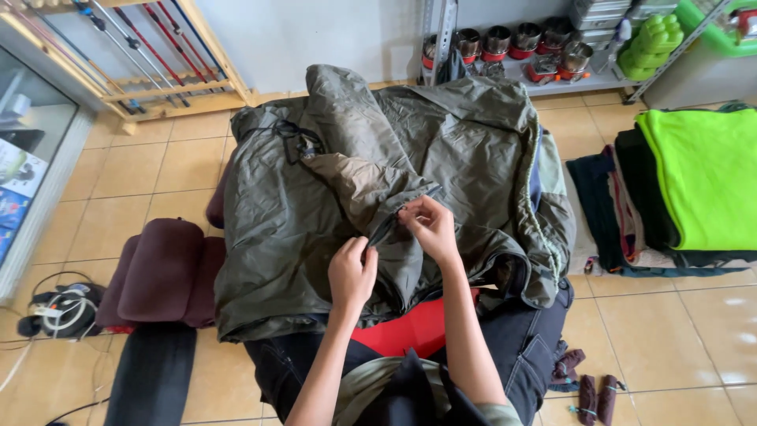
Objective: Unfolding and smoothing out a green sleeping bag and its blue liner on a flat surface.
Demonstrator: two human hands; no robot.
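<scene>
Pinching the zipper line, the left hand (351, 272) and right hand (431, 227) each grip a fold of the olive sleeping bag (441, 150) lying across the person's lap. It looks light, soft and slippery, best held at the zip seam. Its long axis runs toward 12 o'clock, hood (335, 95) far.

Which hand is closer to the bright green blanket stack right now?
Right. The right hand pinches the zipper on the olive sleeping bag, on the side toward the green blanket stack. The left hand grips the fabric farther from it.
</scene>
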